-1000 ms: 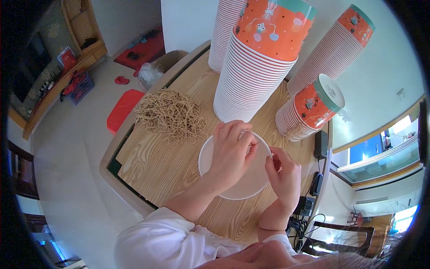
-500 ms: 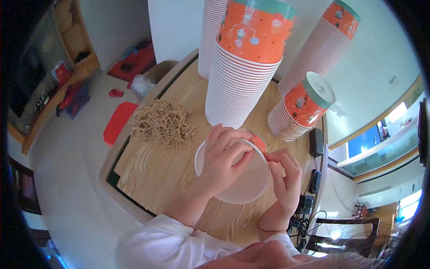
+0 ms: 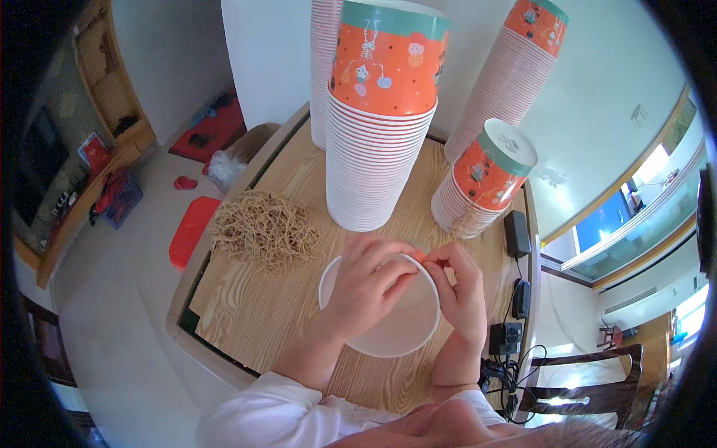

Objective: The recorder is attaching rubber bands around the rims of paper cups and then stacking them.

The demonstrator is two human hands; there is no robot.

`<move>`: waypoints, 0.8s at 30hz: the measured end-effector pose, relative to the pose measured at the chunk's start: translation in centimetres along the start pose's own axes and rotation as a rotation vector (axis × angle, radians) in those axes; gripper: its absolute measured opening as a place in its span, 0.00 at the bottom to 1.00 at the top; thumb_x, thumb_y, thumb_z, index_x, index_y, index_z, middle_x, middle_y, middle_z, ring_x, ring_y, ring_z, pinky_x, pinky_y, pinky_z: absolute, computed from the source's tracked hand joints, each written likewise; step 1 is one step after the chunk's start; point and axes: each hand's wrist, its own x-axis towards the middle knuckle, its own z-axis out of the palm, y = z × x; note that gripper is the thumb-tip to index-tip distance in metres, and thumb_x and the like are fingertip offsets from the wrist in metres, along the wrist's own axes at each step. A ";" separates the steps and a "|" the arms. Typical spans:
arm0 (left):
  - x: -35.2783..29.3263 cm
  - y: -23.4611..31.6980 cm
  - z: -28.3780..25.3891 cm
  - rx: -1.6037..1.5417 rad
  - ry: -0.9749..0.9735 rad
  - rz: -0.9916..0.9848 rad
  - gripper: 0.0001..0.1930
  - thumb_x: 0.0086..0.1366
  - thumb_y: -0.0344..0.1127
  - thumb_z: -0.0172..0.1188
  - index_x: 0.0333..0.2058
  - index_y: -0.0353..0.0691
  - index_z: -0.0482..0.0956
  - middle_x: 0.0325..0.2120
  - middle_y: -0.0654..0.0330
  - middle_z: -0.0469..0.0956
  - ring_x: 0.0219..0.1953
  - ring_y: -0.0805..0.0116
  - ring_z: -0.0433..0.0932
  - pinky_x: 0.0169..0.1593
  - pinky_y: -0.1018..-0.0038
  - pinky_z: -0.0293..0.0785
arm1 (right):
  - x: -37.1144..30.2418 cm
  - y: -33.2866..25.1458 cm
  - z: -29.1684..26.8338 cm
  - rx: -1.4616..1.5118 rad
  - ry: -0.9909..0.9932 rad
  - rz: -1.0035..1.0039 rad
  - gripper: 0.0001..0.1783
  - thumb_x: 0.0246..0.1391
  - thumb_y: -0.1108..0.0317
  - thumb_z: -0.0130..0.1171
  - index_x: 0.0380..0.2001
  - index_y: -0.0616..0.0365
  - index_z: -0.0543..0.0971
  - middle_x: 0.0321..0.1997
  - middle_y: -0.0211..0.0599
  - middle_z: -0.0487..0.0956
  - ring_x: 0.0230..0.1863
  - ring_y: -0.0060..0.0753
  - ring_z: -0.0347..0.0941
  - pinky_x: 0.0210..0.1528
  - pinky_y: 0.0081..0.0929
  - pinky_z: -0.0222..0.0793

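Note:
A large paper bucket (image 3: 399,332), white inside with a bit of orange outer wall showing, stands mouth up on the wooden table in front of me. My left hand (image 3: 370,287) reaches across its mouth, fingers curled over the far rim and thumb on the inner side. At the far right of the same rim, my right hand (image 3: 459,287) pinches with thumb and fingers close to the left fingertips. Whether anything small sits between those fingertips is hidden. A tangled heap of tan string (image 3: 265,231) lies left of the bucket.
Beyond my hands rises a tall stack of upside-down orange-and-green paper buckets (image 3: 381,149). More stacks stand behind it, and a shorter stack (image 3: 485,179) is at the right. Black power adapters (image 3: 506,338) and cables line the right table edge. A red stool (image 3: 193,231) is at the left.
My view has shifted, so the stacks sit further left in the picture. Both hands stay at the far rim; the right one is now turned more upright, its fingertips nearer the left hand.

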 end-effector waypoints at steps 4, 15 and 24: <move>0.1 -0.3 0.8 0.019 -0.102 -0.069 0.11 0.47 0.26 0.64 0.31 0.42 0.75 0.38 0.64 0.74 0.43 0.60 0.71 0.49 0.62 0.65 | -0.2 0.6 0.4 -0.058 0.019 0.109 0.04 0.58 0.74 0.54 0.35 0.64 0.72 0.29 0.44 0.77 0.30 0.38 0.77 0.32 0.32 0.72; -0.6 -1.4 0.5 0.053 -0.170 -0.148 0.08 0.49 0.25 0.63 0.30 0.39 0.75 0.35 0.61 0.73 0.43 0.59 0.72 0.47 0.65 0.67 | 0.2 2.0 0.2 0.089 -0.161 0.239 0.07 0.60 0.74 0.50 0.41 0.63 0.73 0.33 0.44 0.79 0.34 0.36 0.80 0.36 0.28 0.74; -0.8 -1.9 1.1 0.048 -0.203 -0.198 0.06 0.51 0.26 0.62 0.29 0.39 0.76 0.34 0.60 0.74 0.43 0.59 0.71 0.47 0.64 0.67 | 0.8 3.3 0.5 -0.079 -0.296 0.209 0.11 0.51 0.80 0.55 0.39 0.64 0.78 0.33 0.44 0.80 0.36 0.34 0.79 0.39 0.27 0.74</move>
